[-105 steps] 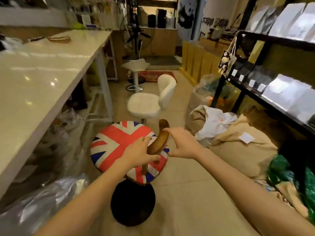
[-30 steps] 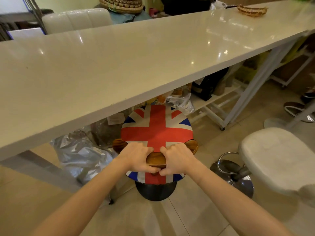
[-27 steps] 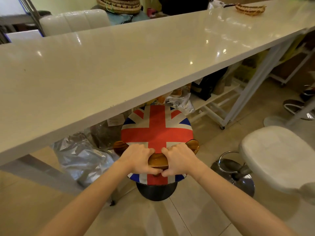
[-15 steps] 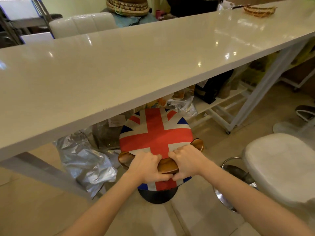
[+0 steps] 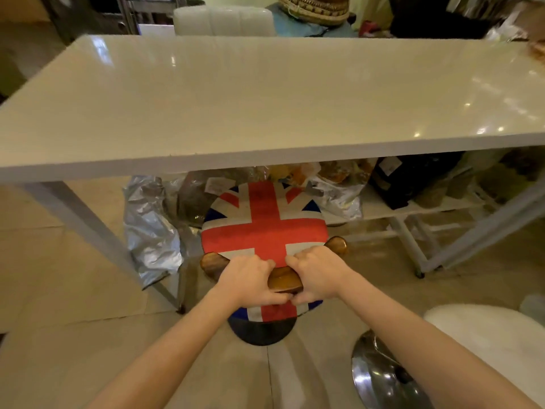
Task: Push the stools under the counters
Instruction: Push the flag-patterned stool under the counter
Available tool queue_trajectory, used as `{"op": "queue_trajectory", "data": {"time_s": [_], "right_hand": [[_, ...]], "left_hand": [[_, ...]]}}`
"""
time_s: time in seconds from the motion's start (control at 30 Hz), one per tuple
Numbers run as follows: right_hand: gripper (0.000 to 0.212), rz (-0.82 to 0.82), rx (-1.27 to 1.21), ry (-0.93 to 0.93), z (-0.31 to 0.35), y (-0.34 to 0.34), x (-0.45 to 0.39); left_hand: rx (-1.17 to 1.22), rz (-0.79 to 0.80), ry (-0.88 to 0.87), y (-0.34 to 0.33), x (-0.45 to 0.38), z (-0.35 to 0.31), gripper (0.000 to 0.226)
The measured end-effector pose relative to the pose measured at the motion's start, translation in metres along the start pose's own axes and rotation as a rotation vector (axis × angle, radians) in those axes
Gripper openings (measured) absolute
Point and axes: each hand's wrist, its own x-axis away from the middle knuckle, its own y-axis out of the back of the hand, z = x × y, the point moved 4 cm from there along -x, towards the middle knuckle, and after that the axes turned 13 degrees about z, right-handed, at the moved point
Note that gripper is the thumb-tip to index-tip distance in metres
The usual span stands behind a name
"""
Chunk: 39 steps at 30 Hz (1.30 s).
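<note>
A round stool with a Union Jack seat [image 5: 264,228] stands on a black base [image 5: 262,332] just in front of the white counter [image 5: 265,98]. Its far edge reaches the counter's front edge. A curved wooden backrest [image 5: 284,277] runs along the seat's near side. My left hand [image 5: 250,280] and my right hand [image 5: 317,274] are both closed around that backrest, side by side. A second stool with a white seat [image 5: 486,340] and a chrome base [image 5: 383,376] stands at the lower right.
Under the counter lie silver foil bags [image 5: 150,228], clear bags of goods [image 5: 336,187] and a low white shelf rack [image 5: 413,214]. A white counter leg [image 5: 88,228] slants down at the left. Behind the counter are a white chair back [image 5: 224,22] and a woven basket [image 5: 315,7].
The view has swung to face the counter squarely. The flag stool has slid a little further toward the counter's edge, with both hands still gripping the backrest.
</note>
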Motion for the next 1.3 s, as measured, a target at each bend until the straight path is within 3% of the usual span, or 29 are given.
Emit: {"op": "queue_trajectory", "data": {"time_s": [0.37,0.67,0.73,0.83,0.93,1.07,1.3], "right_hand": [[0.055,-0.054,0.012,0.039,-0.003,-0.003,0.002],[0.059,-0.086,-0.031,0.001,0.005,-0.004,-0.001],[0.066,-0.109,-0.068,-0.009,0.005,-0.004,0.001],[0.088,-0.223,-0.113,-0.044,0.006,-0.005,0.009],[0.099,-0.360,-0.166,-0.114,0.006,-0.003,0.029],[0.104,-0.477,-0.297,-0.318,-0.006,-0.003,0.079],[0.096,-0.467,-0.304,-0.714,-0.027,-0.039,0.209]], "left_hand": [[0.035,-0.027,-0.031,0.006,0.003,-0.007,0.046],[0.005,0.054,-0.033,0.006,0.005,0.002,0.052],[0.013,0.070,-0.055,0.006,0.004,0.002,0.058],[-0.022,0.123,-0.059,0.006,0.003,0.002,0.087],[-0.016,0.028,-0.104,0.021,0.004,-0.015,0.095],[-0.001,-0.167,-0.321,0.045,-0.012,-0.062,0.090],[-0.048,-0.111,-0.583,0.037,-0.034,-0.189,0.094]]}}
